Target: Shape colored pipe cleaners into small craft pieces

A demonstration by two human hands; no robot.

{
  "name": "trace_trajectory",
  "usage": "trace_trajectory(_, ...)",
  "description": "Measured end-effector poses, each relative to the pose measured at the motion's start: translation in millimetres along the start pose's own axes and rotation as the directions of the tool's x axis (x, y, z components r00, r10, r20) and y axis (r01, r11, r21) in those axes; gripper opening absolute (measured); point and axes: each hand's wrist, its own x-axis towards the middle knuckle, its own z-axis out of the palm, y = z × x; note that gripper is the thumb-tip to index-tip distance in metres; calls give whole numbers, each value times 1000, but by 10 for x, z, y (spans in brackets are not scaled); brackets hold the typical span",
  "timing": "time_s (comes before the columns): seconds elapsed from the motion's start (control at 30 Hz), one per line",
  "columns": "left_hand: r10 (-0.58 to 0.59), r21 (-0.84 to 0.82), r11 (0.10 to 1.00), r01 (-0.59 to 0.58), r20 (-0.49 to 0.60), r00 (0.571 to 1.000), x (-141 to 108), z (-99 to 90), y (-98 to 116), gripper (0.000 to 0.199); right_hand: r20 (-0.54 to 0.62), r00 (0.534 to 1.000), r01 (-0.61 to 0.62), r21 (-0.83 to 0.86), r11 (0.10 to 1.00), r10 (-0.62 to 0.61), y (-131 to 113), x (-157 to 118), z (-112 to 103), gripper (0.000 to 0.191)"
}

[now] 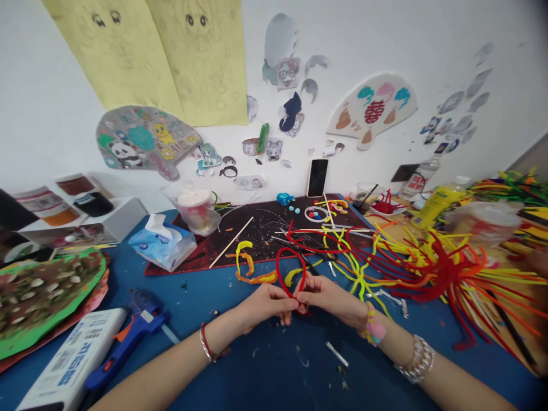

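We look down on a blue desk set against a white wall hung with paper drawings and cut-outs. A dark mat lies across the desk's far half, strewn with tools and coloured stems. To our right spreads a large chenille spray, its many red, orange and yellow arms bent and gathered into a dense red centre. A blue hot glue gun lies to our left, and a twisted yellow-and-orange stem piece rests on the mat's near edge. Held just above the desk between our hands, a red chenille loop stands closed into a teardrop. Our left hand and right hand both pinch its base, neither released. Our fingers hide whether its ends are twisted together.
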Motion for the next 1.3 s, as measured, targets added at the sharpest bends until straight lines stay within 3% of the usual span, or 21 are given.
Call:
trace_trajectory(0.3,32,24,999,-32,30,999,-10,3,14,29,-42,999,25,29,999,-24,29,18,32,21)
trace_trajectory(0.6,9,-122,992,-7,13,1000,58,28,-45,22,-87,996,27,44,999,-23,-3,22,53,26)
trace_trajectory(0.87,2,-78,997,-3,-18,1000,45,33,-30,20,-89,996,5,28,1000,-3,24,19,62,29)
trace_trajectory(1.17,1,33,999,0,-5,1000,14,40,-16,24,-73,995,68,-91,994,-74,28,21,66,25)
trace_trajectory(1.3,14,71,997,-11,-34,999,13,49,-49,18,-79,993,85,-27,996,-87,3,-8,75,19)
